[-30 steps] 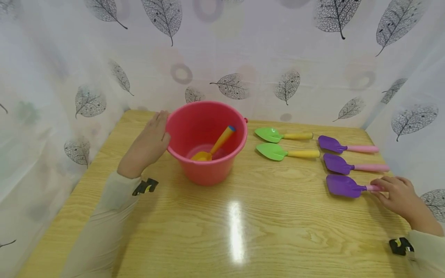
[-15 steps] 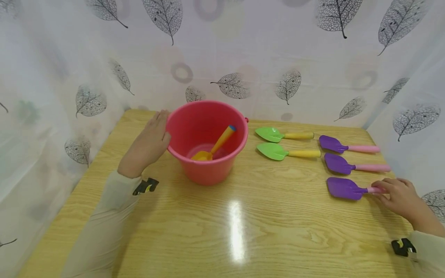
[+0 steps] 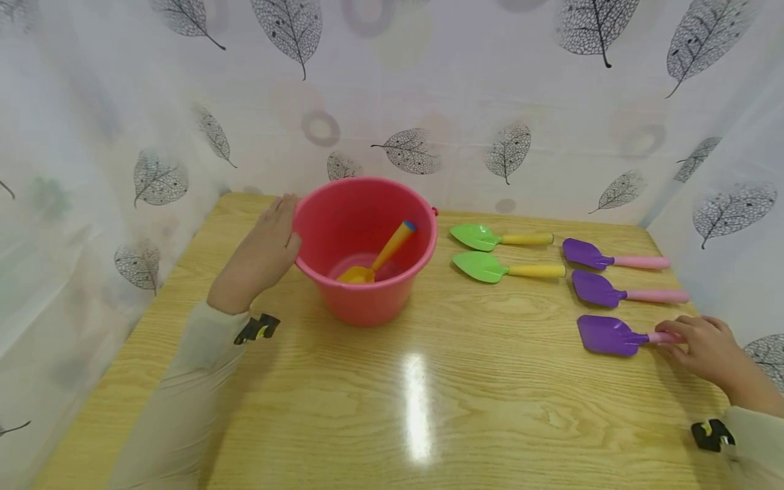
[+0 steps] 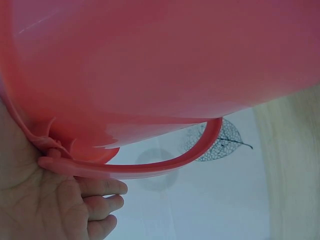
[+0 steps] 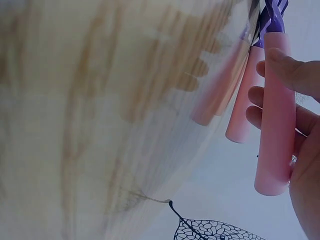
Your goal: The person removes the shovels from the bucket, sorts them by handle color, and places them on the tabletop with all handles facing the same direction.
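My left hand (image 3: 257,255) rests flat against the left side of a red plastic bucket (image 3: 367,303), its fingers mostly straight. In the left wrist view the palm lies by the pivot of the bucket's curved handle (image 4: 135,171). Inside the bucket leans a small yellow shovel (image 3: 392,246) with a blue handle end. At the right of the table, my right hand (image 3: 707,350) holds the nearest purple toy shovel (image 3: 609,335) by its pink handle (image 5: 277,125), thumb on one side and fingers around the other. Its blade points left.
Beyond the held shovel lie two more purple shovels (image 3: 597,288) with pink handles, side by side. Two green trowels (image 3: 480,266) with yellow handles lie between them and the bucket. A leaf-printed curtain (image 3: 465,82) borders the wooden table (image 3: 490,422).
My right hand has drawn the nearest purple shovel slightly toward the front, widening its gap from the middle one. My left hand and the bucket stay in place.
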The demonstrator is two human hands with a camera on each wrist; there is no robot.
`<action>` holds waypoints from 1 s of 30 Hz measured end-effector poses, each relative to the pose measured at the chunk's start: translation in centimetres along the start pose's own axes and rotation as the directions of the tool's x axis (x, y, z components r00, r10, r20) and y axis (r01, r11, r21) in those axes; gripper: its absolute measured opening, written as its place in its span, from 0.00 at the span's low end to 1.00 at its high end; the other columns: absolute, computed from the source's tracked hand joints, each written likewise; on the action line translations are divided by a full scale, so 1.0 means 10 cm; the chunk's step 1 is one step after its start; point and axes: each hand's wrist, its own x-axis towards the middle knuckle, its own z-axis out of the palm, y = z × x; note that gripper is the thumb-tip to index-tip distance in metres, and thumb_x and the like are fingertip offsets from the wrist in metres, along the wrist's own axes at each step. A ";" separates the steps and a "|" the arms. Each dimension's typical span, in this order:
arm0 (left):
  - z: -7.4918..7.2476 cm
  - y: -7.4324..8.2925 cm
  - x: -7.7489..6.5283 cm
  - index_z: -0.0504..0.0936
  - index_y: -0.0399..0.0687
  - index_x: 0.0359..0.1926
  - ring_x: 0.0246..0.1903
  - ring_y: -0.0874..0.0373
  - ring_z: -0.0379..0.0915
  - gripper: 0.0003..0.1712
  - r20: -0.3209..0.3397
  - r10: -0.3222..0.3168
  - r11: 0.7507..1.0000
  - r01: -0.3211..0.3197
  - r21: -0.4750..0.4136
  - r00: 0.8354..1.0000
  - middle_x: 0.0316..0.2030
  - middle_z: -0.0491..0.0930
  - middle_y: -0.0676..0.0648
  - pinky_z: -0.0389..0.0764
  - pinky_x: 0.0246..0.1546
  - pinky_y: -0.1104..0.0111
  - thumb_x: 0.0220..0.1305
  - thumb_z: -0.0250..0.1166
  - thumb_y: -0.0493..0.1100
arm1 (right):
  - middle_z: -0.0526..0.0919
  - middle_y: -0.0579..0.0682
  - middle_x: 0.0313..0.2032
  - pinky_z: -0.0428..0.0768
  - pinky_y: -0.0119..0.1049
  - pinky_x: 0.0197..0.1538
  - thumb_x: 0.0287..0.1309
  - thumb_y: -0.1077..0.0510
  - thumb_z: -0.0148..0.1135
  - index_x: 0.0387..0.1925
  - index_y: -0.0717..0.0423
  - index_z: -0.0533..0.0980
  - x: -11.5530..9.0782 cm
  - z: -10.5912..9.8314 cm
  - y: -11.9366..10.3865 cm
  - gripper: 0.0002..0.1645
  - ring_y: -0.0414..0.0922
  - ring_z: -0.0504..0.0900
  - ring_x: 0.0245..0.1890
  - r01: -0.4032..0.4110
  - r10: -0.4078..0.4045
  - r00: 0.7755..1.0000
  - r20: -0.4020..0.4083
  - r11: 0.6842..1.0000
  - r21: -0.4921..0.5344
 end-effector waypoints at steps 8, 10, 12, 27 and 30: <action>0.00 -0.01 0.00 0.41 0.35 0.73 0.74 0.43 0.31 0.35 0.003 0.000 1.000 0.000 0.001 1.000 0.73 0.41 0.35 0.40 0.73 0.49 0.67 0.37 0.41 | 0.82 0.58 0.27 0.67 0.67 0.42 0.39 0.62 0.71 0.29 0.58 0.80 0.03 -0.02 0.03 0.11 0.63 0.79 0.32 0.000 0.001 0.999 0.046 1.000 -0.023; 0.00 -0.01 -0.01 0.40 0.35 0.73 0.74 0.43 0.31 0.35 0.002 -0.001 1.000 0.001 0.002 1.000 0.73 0.41 0.35 0.40 0.73 0.49 0.67 0.37 0.41 | 0.82 0.58 0.27 0.68 0.67 0.42 0.39 0.61 0.71 0.30 0.58 0.80 0.04 -0.03 0.05 0.12 0.63 0.79 0.32 -0.007 0.009 0.998 0.069 1.000 -0.029; 0.00 -0.01 -0.01 0.40 0.35 0.73 0.74 0.42 0.31 0.35 0.001 -0.002 1.000 0.002 0.005 1.000 0.73 0.41 0.35 0.40 0.73 0.49 0.67 0.37 0.41 | 0.82 0.59 0.28 0.67 0.68 0.42 0.39 0.59 0.71 0.31 0.58 0.81 0.05 -0.04 0.06 0.12 0.63 0.79 0.32 -0.021 0.024 0.994 0.102 0.999 -0.030; 0.00 -0.03 0.00 0.42 0.35 0.72 0.73 0.41 0.34 0.35 -0.020 0.024 1.000 -0.024 0.017 1.000 0.73 0.43 0.34 0.41 0.73 0.49 0.67 0.38 0.40 | 0.83 0.56 0.30 0.66 0.66 0.40 0.47 0.55 0.68 0.32 0.53 0.82 0.04 0.01 0.07 0.08 0.62 0.79 0.34 -0.066 0.064 0.989 0.133 0.998 0.011; 0.01 -0.03 0.01 0.42 0.35 0.72 0.73 0.41 0.34 0.35 -0.021 0.029 0.999 -0.028 0.022 0.999 0.72 0.44 0.34 0.41 0.73 0.49 0.67 0.38 0.40 | 0.83 0.57 0.31 0.66 0.66 0.39 0.46 0.55 0.69 0.31 0.53 0.82 0.04 0.02 0.07 0.08 0.62 0.79 0.34 -0.071 0.069 0.989 0.134 0.997 0.006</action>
